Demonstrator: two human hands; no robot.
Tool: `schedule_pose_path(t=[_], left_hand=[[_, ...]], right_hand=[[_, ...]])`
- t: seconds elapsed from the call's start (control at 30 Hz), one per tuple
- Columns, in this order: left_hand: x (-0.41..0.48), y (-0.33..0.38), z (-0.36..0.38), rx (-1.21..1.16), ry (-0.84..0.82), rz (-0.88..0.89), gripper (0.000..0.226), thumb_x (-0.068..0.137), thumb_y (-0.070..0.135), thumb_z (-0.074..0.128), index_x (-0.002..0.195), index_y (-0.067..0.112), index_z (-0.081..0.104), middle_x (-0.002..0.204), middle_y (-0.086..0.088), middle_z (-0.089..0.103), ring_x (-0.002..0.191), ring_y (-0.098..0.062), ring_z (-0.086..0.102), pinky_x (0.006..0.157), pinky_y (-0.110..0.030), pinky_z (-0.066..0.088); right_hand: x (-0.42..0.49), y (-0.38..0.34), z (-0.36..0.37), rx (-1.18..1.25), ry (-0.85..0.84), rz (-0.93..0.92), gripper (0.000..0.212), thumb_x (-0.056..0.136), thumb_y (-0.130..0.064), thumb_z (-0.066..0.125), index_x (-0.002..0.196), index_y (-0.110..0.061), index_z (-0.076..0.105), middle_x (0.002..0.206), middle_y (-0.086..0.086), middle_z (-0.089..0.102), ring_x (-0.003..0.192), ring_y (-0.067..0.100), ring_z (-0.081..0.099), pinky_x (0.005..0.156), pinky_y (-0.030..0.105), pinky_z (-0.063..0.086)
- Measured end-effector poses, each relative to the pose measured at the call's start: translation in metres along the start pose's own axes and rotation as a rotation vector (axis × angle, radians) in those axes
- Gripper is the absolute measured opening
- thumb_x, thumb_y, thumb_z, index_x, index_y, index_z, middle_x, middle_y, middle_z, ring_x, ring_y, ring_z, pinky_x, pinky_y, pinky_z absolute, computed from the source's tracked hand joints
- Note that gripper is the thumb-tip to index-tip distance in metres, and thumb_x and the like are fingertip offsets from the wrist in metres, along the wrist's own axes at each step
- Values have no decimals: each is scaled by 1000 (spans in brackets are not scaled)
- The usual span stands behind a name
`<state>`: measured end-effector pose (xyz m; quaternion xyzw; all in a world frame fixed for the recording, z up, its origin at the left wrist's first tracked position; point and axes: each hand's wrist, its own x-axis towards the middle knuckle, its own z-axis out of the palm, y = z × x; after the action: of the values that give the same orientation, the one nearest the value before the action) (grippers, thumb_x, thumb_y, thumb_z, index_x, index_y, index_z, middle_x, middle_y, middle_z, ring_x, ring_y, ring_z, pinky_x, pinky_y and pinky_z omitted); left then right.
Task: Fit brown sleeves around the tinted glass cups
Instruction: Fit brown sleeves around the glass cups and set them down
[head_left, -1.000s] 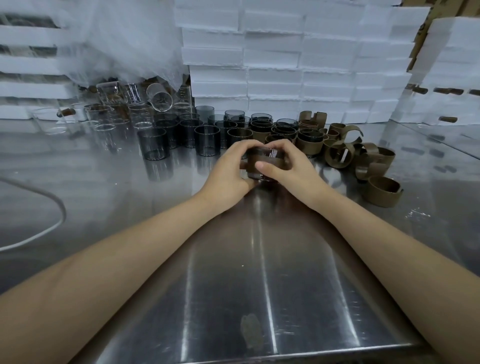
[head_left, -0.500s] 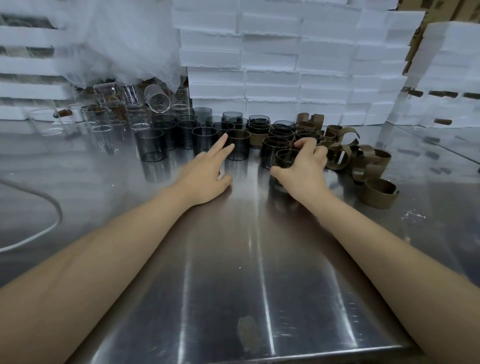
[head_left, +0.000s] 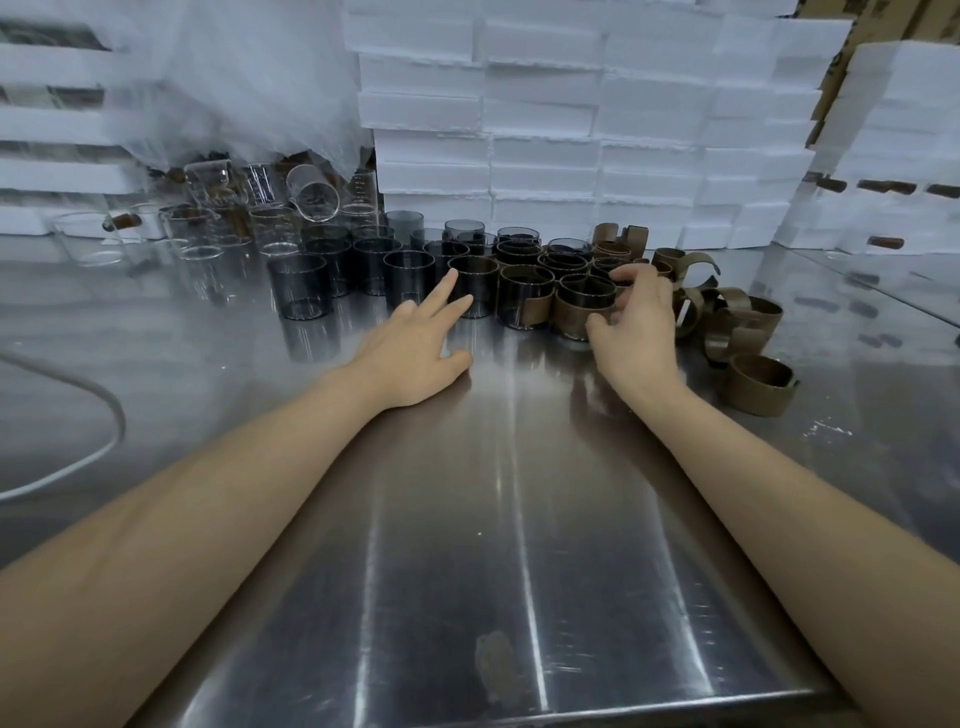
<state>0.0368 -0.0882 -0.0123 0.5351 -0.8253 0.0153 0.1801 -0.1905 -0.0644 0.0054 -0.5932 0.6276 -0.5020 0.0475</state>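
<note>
Steel table (head_left: 467, 519) under both forearms; I see the left hand (head_left: 415, 353) flat, fingers straight and spread, two tips touching a bare cup (head_left: 475, 291) in the tinted row; right hand (head_left: 634, 327) curls round a sleeved cup (head_left: 576, 309), thumb on its brown band, fingers over the far rim; loose sleeves (head_left: 737, 325) just right; markings on the beakers (head_left: 311, 195) too blurred to read.

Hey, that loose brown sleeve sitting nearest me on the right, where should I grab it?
Probably pinch the near wall of the sleeve from above, thumb inside. It stands upright as an open ring, and its loose end juts out on the right, so avoid that side.
</note>
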Motion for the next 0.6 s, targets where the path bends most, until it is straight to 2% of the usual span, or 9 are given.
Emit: schedule_pose_path(t=[0.07, 0.13, 0.23, 0.33, 0.4, 0.53, 0.6], left_hand=[[1, -1, 0, 18, -6, 13, 64, 97, 46, 42, 155, 31, 20, 162, 19, -10, 129, -22, 35, 75, -33, 36], [2, -1, 0, 36, -6, 17, 63, 96, 48, 42, 154, 32, 22, 162, 19, -10, 129, -22, 36, 76, -33, 36], [5, 0, -1, 88, -4, 35, 60, 96, 47, 40, 152, 33, 26, 163, 18, -12, 128, -22, 38, 80, -34, 39], [9, -2, -3, 126, -28, 57, 51, 97, 40, 37, 147, 31, 36, 164, 13, -9, 125, -24, 40, 83, -36, 41], [11, -3, -3, 126, -42, 60, 45, 98, 37, 36, 142, 31, 43, 165, 11, -7, 123, -26, 42, 79, -34, 38], [11, -3, -3, 116, -60, 58, 37, 97, 39, 38, 132, 33, 50, 164, 14, -9, 115, -24, 56, 72, -32, 33], [12, -1, -5, 113, -61, 64, 34, 95, 39, 40, 126, 32, 52, 163, 13, -14, 103, -26, 60, 68, -31, 31]], right_hand=[[-2, -4, 3, 61, -50, -75, 27, 81, 1, 55, 102, -15, 59, 80, -2, 53, 69, 11, 47, 68, 24, 41], [-9, -9, 7, 88, -194, -174, 22, 83, 2, 55, 92, -16, 64, 72, -8, 55, 66, 5, 50, 65, 15, 41], [-14, -9, 13, 14, -411, -242, 27, 86, 1, 56, 108, -11, 67, 92, -2, 65, 84, 10, 59, 80, 14, 44], [-10, -5, 13, 13, -443, -182, 32, 88, -1, 56, 117, -10, 64, 105, -2, 63, 97, 8, 56, 81, 1, 37], [-8, -3, 13, 31, -452, -181, 34, 88, -1, 55, 120, -11, 62, 112, -2, 63, 101, 7, 55, 80, -3, 35], [-7, -1, 18, -8, -549, -233, 39, 89, -6, 57, 126, -20, 59, 123, -3, 61, 112, 8, 54, 92, 15, 36], [-6, 1, 21, -24, -552, -239, 42, 88, -8, 59, 128, -20, 57, 126, -2, 59, 115, 11, 54, 93, 16, 35]])
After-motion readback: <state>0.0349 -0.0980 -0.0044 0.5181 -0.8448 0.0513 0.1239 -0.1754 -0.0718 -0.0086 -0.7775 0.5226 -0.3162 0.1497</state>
